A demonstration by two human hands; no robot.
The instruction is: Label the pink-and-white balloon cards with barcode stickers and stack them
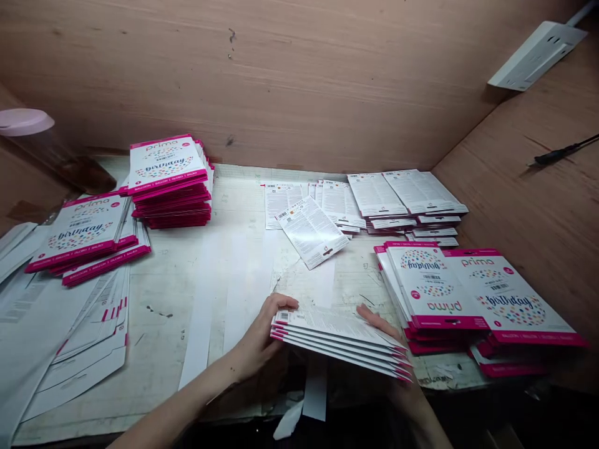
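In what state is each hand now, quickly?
Left hand: closed on the left end of a stack of packets.
Right hand: holding the same stack's right end, grip partly hidden.

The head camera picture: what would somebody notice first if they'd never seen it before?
First, probably the fanned packets at the front, between the left hand and the right hand. Next, the tall pink-and-white pile at the back left of the table. Then the "birthday" packets on the right, with colourful dots.
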